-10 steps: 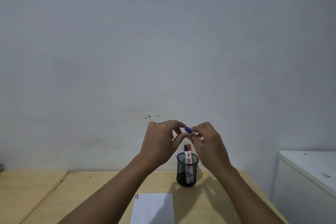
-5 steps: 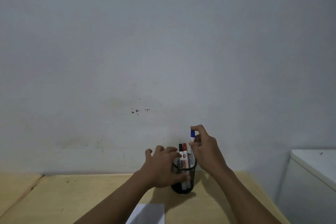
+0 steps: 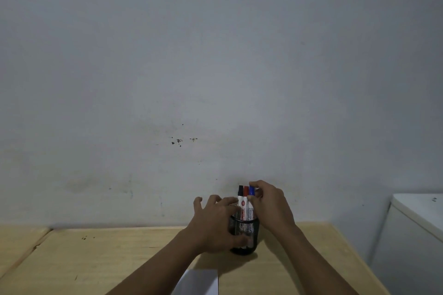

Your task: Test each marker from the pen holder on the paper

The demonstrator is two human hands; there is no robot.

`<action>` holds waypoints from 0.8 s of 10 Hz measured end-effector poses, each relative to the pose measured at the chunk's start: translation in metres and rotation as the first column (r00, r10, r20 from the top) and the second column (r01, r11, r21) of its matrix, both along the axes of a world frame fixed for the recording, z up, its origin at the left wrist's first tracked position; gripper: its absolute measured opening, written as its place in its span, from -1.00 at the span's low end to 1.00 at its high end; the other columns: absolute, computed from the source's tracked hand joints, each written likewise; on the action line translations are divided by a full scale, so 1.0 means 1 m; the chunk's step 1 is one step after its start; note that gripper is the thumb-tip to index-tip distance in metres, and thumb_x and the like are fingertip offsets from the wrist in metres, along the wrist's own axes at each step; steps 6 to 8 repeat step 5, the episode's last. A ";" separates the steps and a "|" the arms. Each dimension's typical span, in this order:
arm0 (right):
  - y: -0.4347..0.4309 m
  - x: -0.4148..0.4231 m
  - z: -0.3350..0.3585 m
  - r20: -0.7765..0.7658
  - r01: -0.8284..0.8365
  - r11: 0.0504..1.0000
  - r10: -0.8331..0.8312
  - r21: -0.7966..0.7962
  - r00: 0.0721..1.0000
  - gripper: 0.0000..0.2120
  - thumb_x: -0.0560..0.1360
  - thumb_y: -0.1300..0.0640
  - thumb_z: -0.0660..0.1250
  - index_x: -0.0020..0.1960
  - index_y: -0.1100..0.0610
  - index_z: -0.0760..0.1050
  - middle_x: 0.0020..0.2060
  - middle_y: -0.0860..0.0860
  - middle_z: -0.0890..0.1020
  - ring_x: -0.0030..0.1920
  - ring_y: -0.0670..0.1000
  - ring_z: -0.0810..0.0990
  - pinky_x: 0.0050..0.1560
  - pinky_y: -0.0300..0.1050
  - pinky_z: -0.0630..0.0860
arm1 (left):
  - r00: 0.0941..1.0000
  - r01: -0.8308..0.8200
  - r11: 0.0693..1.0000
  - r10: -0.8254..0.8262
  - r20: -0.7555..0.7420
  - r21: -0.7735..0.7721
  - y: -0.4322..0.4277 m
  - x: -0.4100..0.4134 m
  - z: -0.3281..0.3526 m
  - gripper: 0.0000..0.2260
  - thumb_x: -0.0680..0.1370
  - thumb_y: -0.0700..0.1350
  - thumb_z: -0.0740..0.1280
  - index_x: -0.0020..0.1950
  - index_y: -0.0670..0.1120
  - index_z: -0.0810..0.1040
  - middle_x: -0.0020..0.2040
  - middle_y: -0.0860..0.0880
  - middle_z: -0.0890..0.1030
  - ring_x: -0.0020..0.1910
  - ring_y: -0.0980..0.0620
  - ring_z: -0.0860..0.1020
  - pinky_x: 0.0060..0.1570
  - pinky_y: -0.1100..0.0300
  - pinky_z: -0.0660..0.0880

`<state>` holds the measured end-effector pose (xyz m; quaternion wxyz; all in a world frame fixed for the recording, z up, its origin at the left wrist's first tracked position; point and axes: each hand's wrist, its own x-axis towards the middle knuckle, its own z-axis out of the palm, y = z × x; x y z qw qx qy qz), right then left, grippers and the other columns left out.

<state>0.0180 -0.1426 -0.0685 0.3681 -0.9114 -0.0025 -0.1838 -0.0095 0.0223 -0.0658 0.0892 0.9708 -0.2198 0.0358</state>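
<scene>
Holder (image 3: 244, 235): black mesh cup, upright on the wooden surface (image 3: 96, 258), lower centre of the frame, close to the wall (image 3: 215, 55).

Markers, three, all upright in the holder, caps up, side by side and touching:
- black marker (image 3: 240, 195), leftmost.
- red marker (image 3: 246, 196), middle.
- blue marker (image 3: 251, 195), rightmost, lettering visible on its white barrel.

Your left hand (image 3: 213, 225): laid against the left side of the holder, fingers spread, fingertips wrapping its front near the base. This grip is loose around the mesh wall; you hold the holder steady rather than clench it.

Your right hand (image 3: 271, 206): just right of the marker tops. Thumb and forefinger pinch the blue marker at the cap, forefinger curled over the top. This grip is closed on the blue marker, which sits down in the holder level with the other two.

Paper (image 3: 201, 282): white sheet flat on the surface, bottom centre of the frame, partly cut off by the lower edge and overlapped by your left forearm. It lies apart from the holder, nearer you. No marks can be made out on the part that shows.

Cabinet (image 3: 417, 235): white, lower right of the frame, beside the surface.
</scene>
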 end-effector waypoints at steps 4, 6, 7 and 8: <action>0.005 -0.022 0.026 -0.010 0.025 0.988 -0.027 -0.152 1.000 -0.52 0.61 0.05 0.31 0.51 -0.06 0.34 0.34 0.01 0.58 0.29 0.08 0.55 0.33 0.16 0.44 | 0.997 -0.046 0.998 0.049 0.065 -0.042 0.012 -0.018 0.026 -0.28 0.41 0.42 0.27 0.48 0.11 0.32 0.53 0.03 0.28 0.50 -0.03 0.16 0.42 -0.32 -0.08; 0.010 -0.040 0.046 0.029 0.031 0.980 -0.026 -0.198 0.999 -0.53 0.63 0.02 0.27 0.52 -0.08 0.31 0.35 0.00 0.55 0.35 0.07 0.49 0.34 0.15 0.35 | 0.988 -0.088 0.994 0.096 0.121 -0.070 0.021 -0.031 0.042 -0.27 0.41 0.43 0.26 0.49 0.11 0.32 0.53 0.04 0.28 0.49 -0.03 0.17 0.40 -0.29 -0.04; 0.010 -0.040 0.046 0.029 0.031 0.980 -0.026 -0.198 0.999 -0.53 0.63 0.02 0.27 0.52 -0.08 0.31 0.35 0.00 0.55 0.35 0.07 0.49 0.34 0.15 0.35 | 0.988 -0.088 0.994 0.096 0.121 -0.070 0.021 -0.031 0.042 -0.27 0.41 0.43 0.26 0.49 0.11 0.32 0.53 0.04 0.28 0.49 -0.03 0.17 0.40 -0.29 -0.04; 0.010 -0.040 0.046 0.029 0.031 0.980 -0.026 -0.198 0.999 -0.53 0.63 0.02 0.27 0.52 -0.08 0.31 0.35 0.00 0.55 0.35 0.07 0.49 0.34 0.15 0.35 | 0.988 -0.088 0.994 0.096 0.121 -0.070 0.021 -0.031 0.042 -0.27 0.41 0.43 0.26 0.49 0.11 0.32 0.53 0.04 0.28 0.49 -0.03 0.17 0.40 -0.29 -0.04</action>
